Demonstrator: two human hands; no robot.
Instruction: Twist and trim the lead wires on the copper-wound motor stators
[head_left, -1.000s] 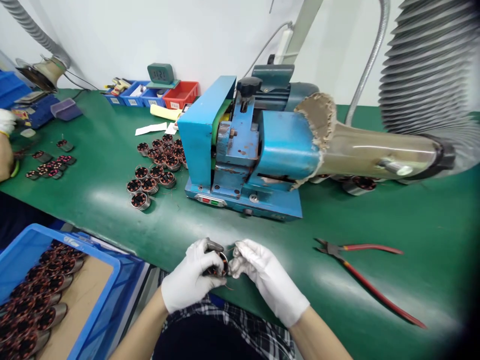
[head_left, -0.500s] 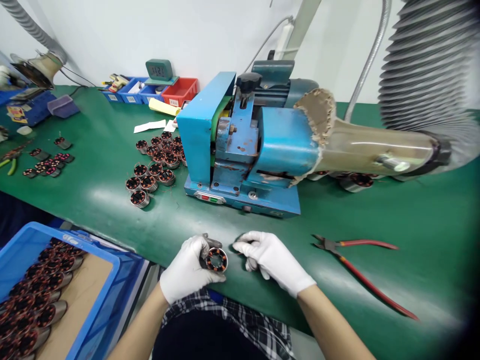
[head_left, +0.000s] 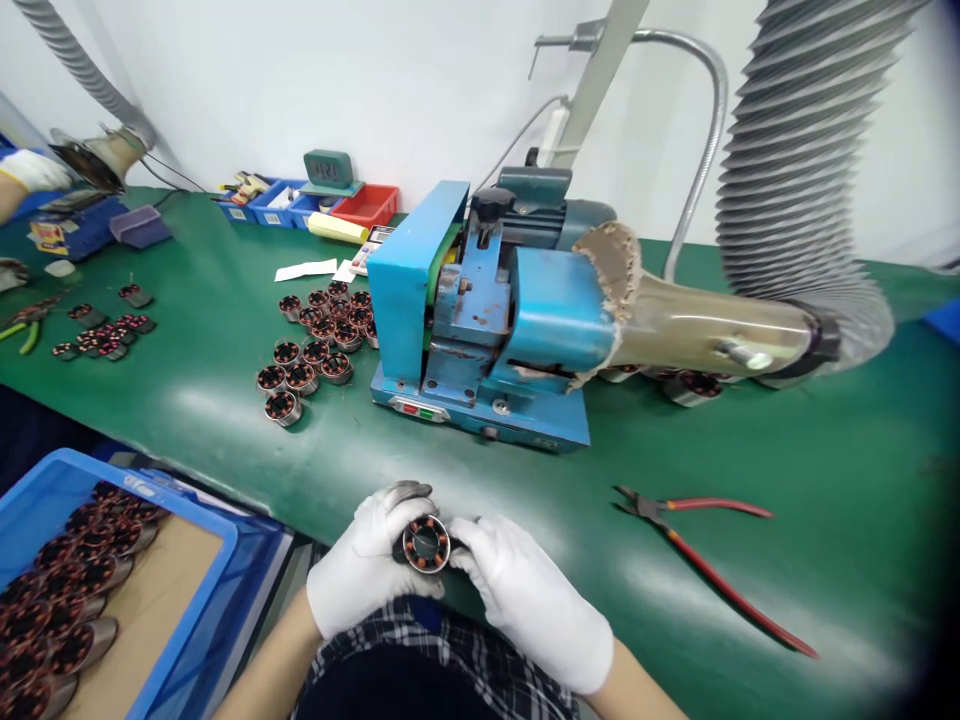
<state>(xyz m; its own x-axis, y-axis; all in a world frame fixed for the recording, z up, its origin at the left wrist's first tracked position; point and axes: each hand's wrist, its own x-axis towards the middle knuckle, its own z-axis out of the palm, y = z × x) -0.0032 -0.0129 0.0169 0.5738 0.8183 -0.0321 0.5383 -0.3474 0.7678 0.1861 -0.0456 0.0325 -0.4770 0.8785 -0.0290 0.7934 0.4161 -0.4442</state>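
Note:
My left hand (head_left: pixel 379 550), in a white glove with darkened fingertips, is wrapped around a motor stator (head_left: pixel 411 546). This is a metal ring with copper windings inside, its round opening turned up toward me. My right hand (head_left: pixel 517 590), gloved too, has its fingers bent and drawn together at the ring's right rim. Whether those fingertips pinch anything is hidden. Both hands are over the near edge of the green bench. Beyond them stands a blue belt-grinding machine (head_left: pixel 409 290) with red and green buttons.
Several stators (head_left: pixel 301 377) stand left of the machine. Red-handled cutters (head_left: pixel 712 570) lie to the right. A blue crate (head_left: pixel 225 540) of stators is at lower left. A ribbed duct (head_left: pixel 795 180) runs from the machine. At far left shows another person's gloved hand (head_left: pixel 34 170).
My right hand has moved left and down to the stator's rim; before, it was apart from it. The left hand and stator shifted slightly. A co-worker's hand shows more at far left.

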